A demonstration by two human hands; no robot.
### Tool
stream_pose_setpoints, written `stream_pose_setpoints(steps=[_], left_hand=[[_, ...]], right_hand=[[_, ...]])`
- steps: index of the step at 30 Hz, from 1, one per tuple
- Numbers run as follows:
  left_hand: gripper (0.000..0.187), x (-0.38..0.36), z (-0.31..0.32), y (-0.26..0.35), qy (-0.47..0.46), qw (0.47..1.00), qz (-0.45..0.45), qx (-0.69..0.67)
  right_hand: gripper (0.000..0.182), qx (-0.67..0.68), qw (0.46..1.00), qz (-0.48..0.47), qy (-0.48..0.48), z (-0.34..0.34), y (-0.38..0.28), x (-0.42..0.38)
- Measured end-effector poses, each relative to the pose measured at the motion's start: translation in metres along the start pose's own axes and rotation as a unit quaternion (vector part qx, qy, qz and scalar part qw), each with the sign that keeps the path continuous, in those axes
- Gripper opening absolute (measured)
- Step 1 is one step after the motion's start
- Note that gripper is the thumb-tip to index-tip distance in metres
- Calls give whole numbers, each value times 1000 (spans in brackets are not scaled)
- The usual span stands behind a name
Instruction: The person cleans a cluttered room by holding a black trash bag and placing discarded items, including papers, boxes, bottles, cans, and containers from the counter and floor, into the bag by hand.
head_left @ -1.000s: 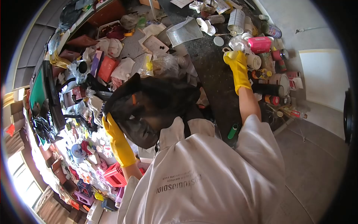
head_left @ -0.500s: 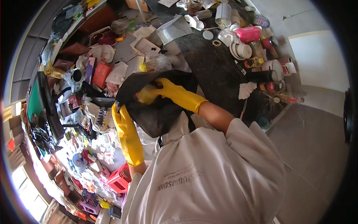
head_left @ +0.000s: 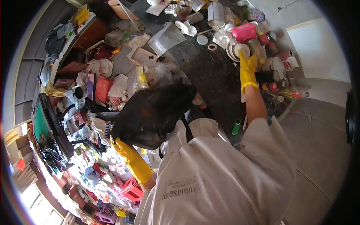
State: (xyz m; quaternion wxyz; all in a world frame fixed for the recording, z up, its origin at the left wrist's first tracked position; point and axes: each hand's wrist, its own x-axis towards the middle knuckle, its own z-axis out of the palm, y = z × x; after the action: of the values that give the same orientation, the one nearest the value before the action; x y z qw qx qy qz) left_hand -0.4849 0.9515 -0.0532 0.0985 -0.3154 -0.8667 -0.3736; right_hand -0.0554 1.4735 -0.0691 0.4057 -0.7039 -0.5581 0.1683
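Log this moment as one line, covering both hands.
left hand: gripping black bag at edge | right hand: at white round items, contact unclear | pink box: on dark tabletop

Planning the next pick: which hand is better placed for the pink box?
Probably the right hand: it reaches over the table, near the pink box, while the left hand holds the black bag by its edge.

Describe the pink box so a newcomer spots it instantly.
Follow the dark tabletop toward the wall, at the upper right of the view. Among the containers there, the pink box lies just above the white round dishes next to the right hand. Its bright colour and straight edges set it apart from its paler or rounder neighbours.
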Motion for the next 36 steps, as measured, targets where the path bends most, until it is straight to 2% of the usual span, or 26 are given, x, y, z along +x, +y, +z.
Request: stream_pose_setpoints(steps=[2,3,7,9,10,11,12,14,15,17,18,20,21,24,25,27,28,29,30,31,32,33,35,36], left_hand=[[34,5,0,33,11,978,-186,-97],[34,22,-3,65,27,932,-312,-184],[33,30,6,63,10,953,-251,-172],[30,39,5,67,0,948,-255,-189],[29,44,6,69,-5,945,-259,-200],[28,48,6,71,-10,942,-263,-210],[27,51,9,71,-14,937,-267,-223],[29,46,4,55,-70,995,-54,-47],[32,44,1,46,-97,993,58,43],[37,43,4,36,-98,991,79,55],[41,43,6,34,-96,990,88,60],[40,46,7,33,-82,988,114,56],[39,47,8,33,-75,988,127,54],[37,48,8,36,-83,991,106,-13],[34,46,10,29,-77,991,108,-15],[31,42,16,10,-68,991,112,-20],[30,41,15,17,-74,994,18,-84],[30,38,15,26,-79,983,-76,-146],[31,37,15,35,-80,960,-170,-207],[34,42,17,42,-40,897,-286,-333],[34,40,19,37,-44,923,-224,-310],[34,35,20,28,-48,945,-162,-281],[36,38,12,48,-42,876,-248,-411],[37,41,5,57,-62,897,-242,-366]], right_hand=[[55,-67,992,-90,-64,6,24,24],[55,-96,982,-130,-93,9,27,31],[60,-203,914,-284,-209,9,25,51],[62,-176,945,-167,-221,3,22,51],[63,-120,973,-11,-198,0,8,45],[64,-61,973,145,-169,-5,-3,40],[66,-56,967,187,-164,-12,-12,39],[69,-45,949,269,-156,-25,-24,34],[67,-19,955,260,-143,-23,-10,36],[63,36,964,239,-115,-18,29,42],[60,147,954,233,-116,-20,27,39],[56,361,900,215,-119,-31,21,22],[57,427,860,243,-137,-36,17,17],[59,605,705,320,-186,-58,1,2],[68,586,721,324,-177,-68,-36,-15],[67,638,620,352,-290,-86,-61,-33],[67,658,563,364,-344,-92,-70,-41],[71,626,607,372,-320,-91,-80,-51],[67,640,581,355,-355,-93,-90,-63],[64,624,617,335,-344,-86,-93,-72],[62,605,651,315,-333,-77,-91,-84],[62,594,649,320,-352,-75,-100,-98],[62,571,644,328,-390,-73,-119,-126],[64,541,611,406,-411,-68,-123,-136]])
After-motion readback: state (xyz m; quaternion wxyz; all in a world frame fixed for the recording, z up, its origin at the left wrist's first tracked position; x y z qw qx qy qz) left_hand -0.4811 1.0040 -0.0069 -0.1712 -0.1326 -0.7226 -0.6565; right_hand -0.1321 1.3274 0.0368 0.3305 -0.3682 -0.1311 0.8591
